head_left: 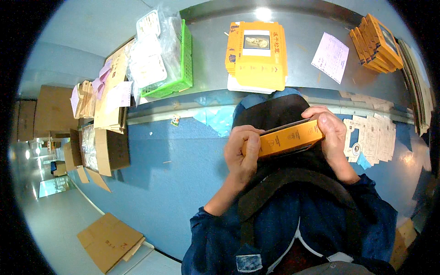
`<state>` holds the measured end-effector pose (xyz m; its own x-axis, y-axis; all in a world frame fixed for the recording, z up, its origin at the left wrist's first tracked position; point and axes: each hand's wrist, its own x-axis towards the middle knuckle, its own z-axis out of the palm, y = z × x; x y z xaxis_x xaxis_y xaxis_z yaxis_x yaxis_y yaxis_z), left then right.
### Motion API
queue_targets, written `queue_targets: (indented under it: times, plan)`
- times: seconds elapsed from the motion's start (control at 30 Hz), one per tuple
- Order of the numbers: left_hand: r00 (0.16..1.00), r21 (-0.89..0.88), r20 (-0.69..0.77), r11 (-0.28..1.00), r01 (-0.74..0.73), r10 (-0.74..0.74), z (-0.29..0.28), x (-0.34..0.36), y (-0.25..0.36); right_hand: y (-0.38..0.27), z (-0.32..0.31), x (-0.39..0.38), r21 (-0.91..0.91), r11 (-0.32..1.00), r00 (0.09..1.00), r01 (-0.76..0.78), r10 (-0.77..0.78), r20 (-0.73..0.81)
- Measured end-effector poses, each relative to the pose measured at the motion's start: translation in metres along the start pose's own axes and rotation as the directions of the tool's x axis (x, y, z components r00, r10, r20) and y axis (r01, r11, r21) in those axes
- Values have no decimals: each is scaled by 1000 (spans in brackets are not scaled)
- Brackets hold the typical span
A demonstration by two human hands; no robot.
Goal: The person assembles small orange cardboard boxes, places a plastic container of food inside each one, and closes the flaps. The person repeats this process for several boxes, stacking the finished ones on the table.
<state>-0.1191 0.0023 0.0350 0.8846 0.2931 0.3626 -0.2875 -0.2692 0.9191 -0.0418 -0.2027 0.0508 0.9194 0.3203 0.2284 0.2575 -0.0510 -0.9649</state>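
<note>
An orange carton (288, 140) with small dark printed marks is held in front of my body, above my lap. My left hand (244, 150) grips its left end, thumb on the near side and fingers curled around the edge. Its right end is in my right hand (331, 134), whose fingers are bent over the far edge and corner. One narrow orange side of the carton faces up; its dark edges show along both long sides. Beyond my knees, a stack of flat orange printed sleeves (257, 68) lies on the metal table (206, 46).
A green basket (185, 68) holds clear-wrapped white trays. Several filled orange cartons (376, 43) stand at the back right beside a written paper slip (330, 57). Flattened cardboard (114, 103) leans at left, above an open cardboard box (118, 151). Another cardboard piece (111, 240) lies lower left.
</note>
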Motion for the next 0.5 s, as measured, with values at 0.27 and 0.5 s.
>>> queue_targets:
  times: [0.27,0.5]
  plan:
    - [970,-35,-5,969,244,-244,2,-2,12,-6,1,5,244,923,955,-297,293,55]
    - [783,-444,23,696,564,-621,8,15,-8,16,8,14,311,890,942,-334,326,81]
